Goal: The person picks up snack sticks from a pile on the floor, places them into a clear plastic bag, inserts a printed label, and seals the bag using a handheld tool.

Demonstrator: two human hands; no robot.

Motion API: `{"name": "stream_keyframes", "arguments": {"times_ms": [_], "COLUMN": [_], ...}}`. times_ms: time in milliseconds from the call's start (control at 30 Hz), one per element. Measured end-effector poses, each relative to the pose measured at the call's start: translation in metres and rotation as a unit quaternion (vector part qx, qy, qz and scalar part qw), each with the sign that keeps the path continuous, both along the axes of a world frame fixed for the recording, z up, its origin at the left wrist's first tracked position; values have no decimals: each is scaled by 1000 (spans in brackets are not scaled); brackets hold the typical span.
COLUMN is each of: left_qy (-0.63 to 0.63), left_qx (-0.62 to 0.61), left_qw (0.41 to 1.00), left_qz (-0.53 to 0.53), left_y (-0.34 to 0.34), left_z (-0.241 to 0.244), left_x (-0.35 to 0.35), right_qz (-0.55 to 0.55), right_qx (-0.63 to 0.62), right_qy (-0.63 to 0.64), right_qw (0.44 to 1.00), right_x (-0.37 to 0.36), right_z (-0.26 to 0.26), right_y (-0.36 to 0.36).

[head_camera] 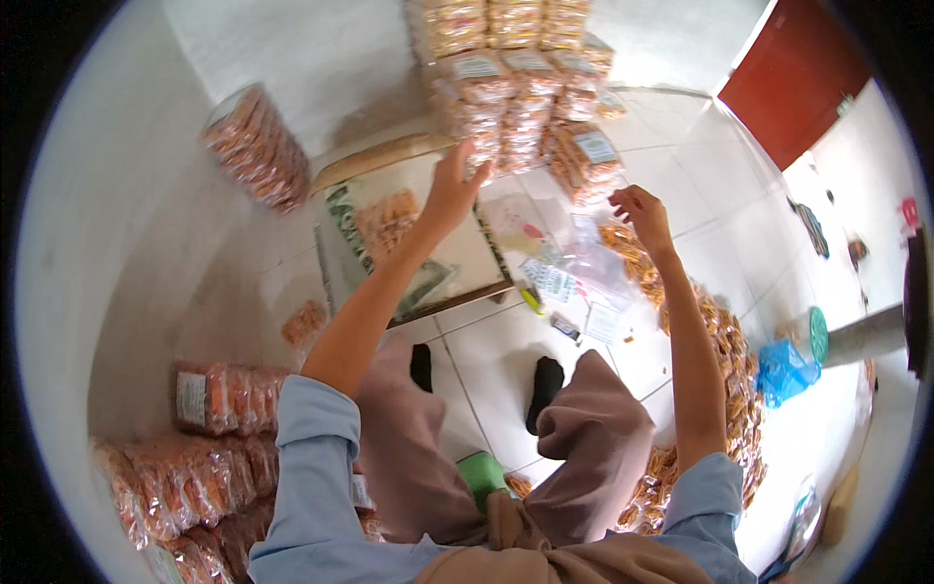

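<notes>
My left hand [454, 188] is raised over the far right part of a low table [467, 263], thumb and fingers apart, with nothing visible in it. It is close to a stack of clear-bagged snack packs [522, 120]; whether it touches them I cannot tell. On the table lies a pack of orange-brown snacks [387, 223], partly hidden by my left forearm. My right hand [642, 212] hovers with loosely bent fingers and no visible object. It is beside a labelled snack pack [587, 157] and above a long heap of small bagged snacks [719, 328].
Right of the table lie clear plastic bags [595, 259], printed labels [551, 281] and a yellow-green cutter [532, 301]. More packs [197, 482] are piled at my left, and a tall bundle [259, 150] leans by the wall. A blue plastic bag [786, 372] stands at right.
</notes>
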State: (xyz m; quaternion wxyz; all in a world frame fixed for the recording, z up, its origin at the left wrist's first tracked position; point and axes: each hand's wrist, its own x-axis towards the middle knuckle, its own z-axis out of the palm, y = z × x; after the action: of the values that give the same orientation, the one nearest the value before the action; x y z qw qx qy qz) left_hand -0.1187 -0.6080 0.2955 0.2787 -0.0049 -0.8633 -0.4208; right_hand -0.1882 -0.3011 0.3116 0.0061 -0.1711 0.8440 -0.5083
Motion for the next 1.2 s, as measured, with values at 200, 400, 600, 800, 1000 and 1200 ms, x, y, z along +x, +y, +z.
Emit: {"name": "stream_keyframes", "arguments": {"times_ms": [200,400,600,800,1000,1200], "left_qy": [-132,-272,-180,-204,-214,-224], "left_qx": [164,156,-33,-230,-229,-86], "left_qw": [956,938,964,936,950,968], "left_qz": [-203,-144,-194,-173,4,69], "left_y": [147,205,241,241,244,234], "left_z": [-37,-189,-331,-354,-346,-353], "left_x": [-44,-68,-57,-40,-43,-49], "right_qz": [-195,-158,-197,-188,-150,-255], "right_qx": [79,57,159,316,216,35], "right_qy": [77,8,-3,74,13,-58], "right_qw": [975,986,967,927,965,965], "right_x": [7,13,24,40,24,14], "right_z": [-71,-249,-355,-366,-380,-387], "right_y": [111,126,110,75,47,26]}}
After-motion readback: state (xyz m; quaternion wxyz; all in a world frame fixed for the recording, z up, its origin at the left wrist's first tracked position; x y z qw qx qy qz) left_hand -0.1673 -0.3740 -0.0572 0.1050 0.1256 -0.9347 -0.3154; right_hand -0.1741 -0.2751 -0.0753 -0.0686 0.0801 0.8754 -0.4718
